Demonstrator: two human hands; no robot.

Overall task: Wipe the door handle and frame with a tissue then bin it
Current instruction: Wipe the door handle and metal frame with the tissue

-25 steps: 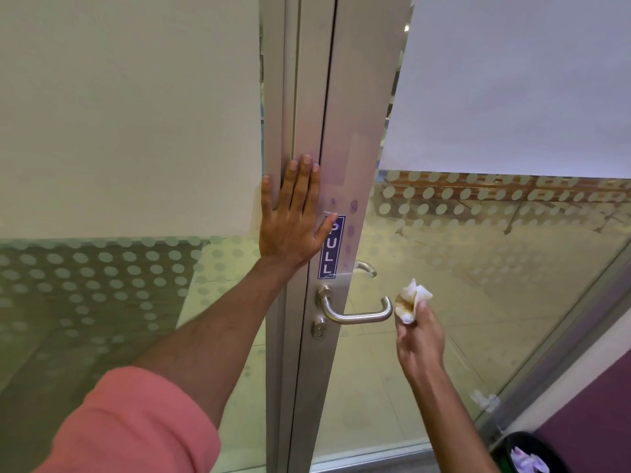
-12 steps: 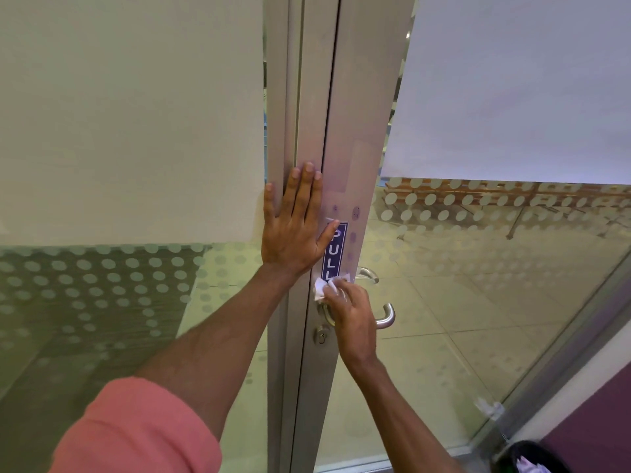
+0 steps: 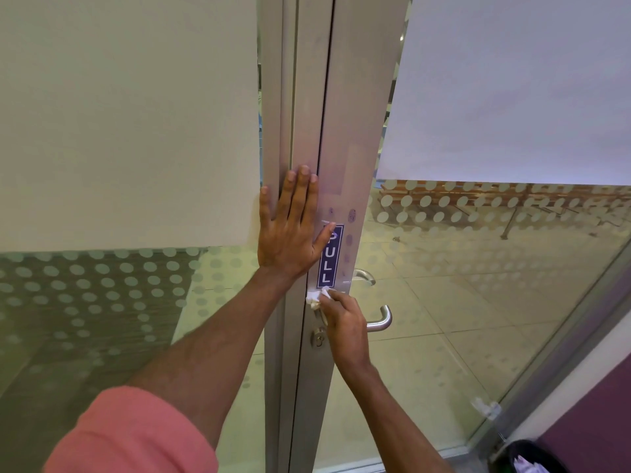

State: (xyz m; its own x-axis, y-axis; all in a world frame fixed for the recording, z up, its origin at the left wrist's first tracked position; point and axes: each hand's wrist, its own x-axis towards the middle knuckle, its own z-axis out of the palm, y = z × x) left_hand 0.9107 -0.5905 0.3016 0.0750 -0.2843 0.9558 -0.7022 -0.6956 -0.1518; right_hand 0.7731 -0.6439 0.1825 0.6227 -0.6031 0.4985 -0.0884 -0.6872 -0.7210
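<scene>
A glass door with a brushed-metal frame [image 3: 345, 138] fills the middle of the head view. Its silver lever handle [image 3: 381, 321] sticks out to the right below a blue PULL sticker [image 3: 325, 264]. My right hand [image 3: 343, 324] is shut on a crumpled white tissue [image 3: 316, 298] and presses it against the frame just under the sticker, covering the handle's base. My left hand [image 3: 290, 230] lies flat with fingers apart on the frame's left edge, above the handle. A black bin [image 3: 527, 457] holding white paper shows at the bottom right corner.
Frosted, dotted glass panels [image 3: 102, 291] flank the door on both sides. A keyhole [image 3: 318, 337] sits under the handle. A purple wall [image 3: 590, 421] stands at the far right beside the bin. Tiled floor lies beyond the glass.
My right hand carried the tissue from the handle's free end leftward to the frame beside the handle's base. The left hand stayed flat on the frame.
</scene>
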